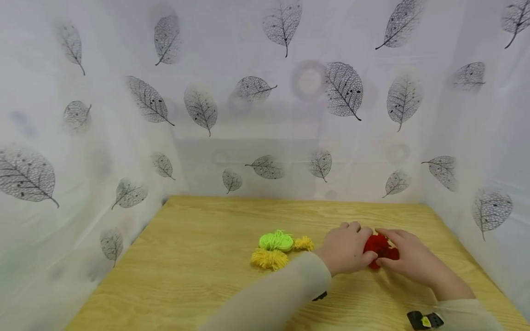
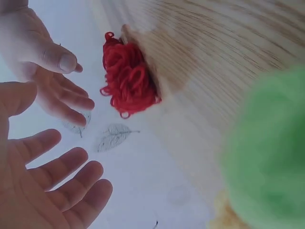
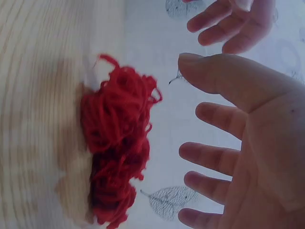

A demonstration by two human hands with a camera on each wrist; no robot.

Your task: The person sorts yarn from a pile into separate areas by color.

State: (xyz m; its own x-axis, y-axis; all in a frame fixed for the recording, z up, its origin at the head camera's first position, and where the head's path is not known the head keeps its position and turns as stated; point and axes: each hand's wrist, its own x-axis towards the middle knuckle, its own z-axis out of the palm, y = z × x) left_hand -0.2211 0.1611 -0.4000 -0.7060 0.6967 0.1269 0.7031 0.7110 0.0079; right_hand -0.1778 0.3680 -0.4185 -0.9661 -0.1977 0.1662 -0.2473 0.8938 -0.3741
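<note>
A bundle of red yarn [image 1: 377, 250] lies toward the right of the wooden table, loops sticking out of it. My left hand [image 1: 347, 248] hovers on its left side and my right hand [image 1: 416, 259] on its right. The wrist views show the red yarn [image 2: 128, 78] resting on the wood, with a gap between it and both hands. In the right wrist view, the right hand [image 3: 262, 148] has its fingers spread and relaxed. Likewise, the left hand [image 2: 52, 186] holds nothing, its fingers loosely extended. Two lumps of red yarn [image 3: 116, 143] appear side by side.
Left of the hands sit a bright green yarn bundle [image 1: 276, 241], a yellow yarn bundle [image 1: 269, 259] and a smaller yellow yarn piece [image 1: 303, 243]. A white curtain [image 1: 248, 119] with leaf prints surrounds the wooden table [image 1: 186, 276] at the back and sides.
</note>
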